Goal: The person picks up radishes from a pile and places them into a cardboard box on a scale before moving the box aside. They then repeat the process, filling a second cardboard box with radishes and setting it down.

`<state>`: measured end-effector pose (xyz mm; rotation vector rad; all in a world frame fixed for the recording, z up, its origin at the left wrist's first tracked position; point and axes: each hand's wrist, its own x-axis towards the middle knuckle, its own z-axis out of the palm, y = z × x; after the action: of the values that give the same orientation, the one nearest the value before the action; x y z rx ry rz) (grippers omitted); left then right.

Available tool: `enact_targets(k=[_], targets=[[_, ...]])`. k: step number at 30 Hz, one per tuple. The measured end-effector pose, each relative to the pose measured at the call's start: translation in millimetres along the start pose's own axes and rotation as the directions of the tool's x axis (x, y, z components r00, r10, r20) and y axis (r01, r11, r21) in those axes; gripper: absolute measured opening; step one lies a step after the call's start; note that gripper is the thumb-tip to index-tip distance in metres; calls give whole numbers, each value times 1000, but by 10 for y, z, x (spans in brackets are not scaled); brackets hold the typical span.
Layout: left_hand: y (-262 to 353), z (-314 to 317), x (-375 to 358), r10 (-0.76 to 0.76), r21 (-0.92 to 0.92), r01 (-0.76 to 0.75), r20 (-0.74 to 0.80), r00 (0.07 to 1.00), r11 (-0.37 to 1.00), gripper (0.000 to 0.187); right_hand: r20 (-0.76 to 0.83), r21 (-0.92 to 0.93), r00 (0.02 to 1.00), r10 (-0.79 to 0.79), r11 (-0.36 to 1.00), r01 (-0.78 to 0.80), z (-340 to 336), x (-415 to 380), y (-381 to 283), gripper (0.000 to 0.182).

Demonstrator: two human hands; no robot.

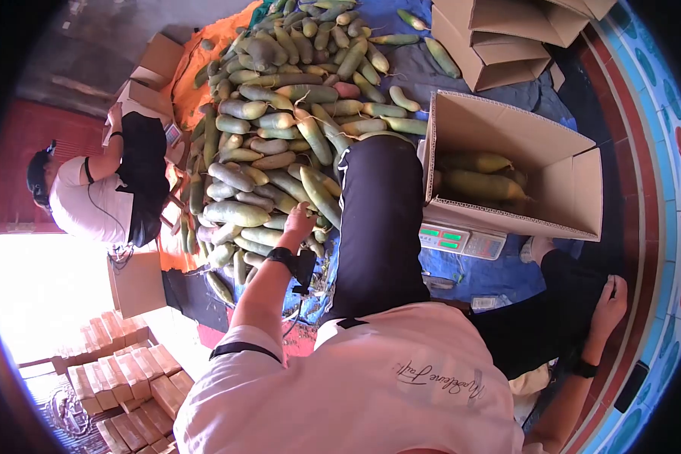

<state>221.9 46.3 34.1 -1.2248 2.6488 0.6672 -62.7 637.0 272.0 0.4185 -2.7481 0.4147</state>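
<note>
My left hand [301,223] reaches into a big heap of green radishes [268,163], fingers stretched over the ones near my knee. Right beside its fingertips lies a long green radish [320,197]. The hand is open, with its palm side hidden. On the other side, my right hand [611,304] rests on my bent leg, fingers loosely extended and holding nothing. In front of me an open cardboard box [560,178] has a few large radishes [480,184] lying inside. It stands on a digital scale [461,240] with lit green displays.
More open cardboard boxes [492,45] stand at the back right. At the left another person [102,178] sits by a box [147,98] beside the heap. Stacked cartons [129,378] fill the lower left. A tiled wall [670,227] runs along the right.
</note>
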Motion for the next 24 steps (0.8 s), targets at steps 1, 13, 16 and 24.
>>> enact_targets(k=[1,13,16,24], targets=[[75,20,18,4,-2,-4,8,1000,1000,47,10,-8,1000,11,1000,-11,-11,-12,31,16],[363,-205,969,212,541,-199,40,976,817,43,64,-90,992,109,991,-103,-78,-103,113,14],[345,-91,1105,51,622,-167,200,978,765,35,67,-102,992,105,990,-98,-54,-80,101,13],[909,-499,803,-312,770,-365,571,759,523,48,101,-58,988,115,992,-110,-13,50,-108,11]])
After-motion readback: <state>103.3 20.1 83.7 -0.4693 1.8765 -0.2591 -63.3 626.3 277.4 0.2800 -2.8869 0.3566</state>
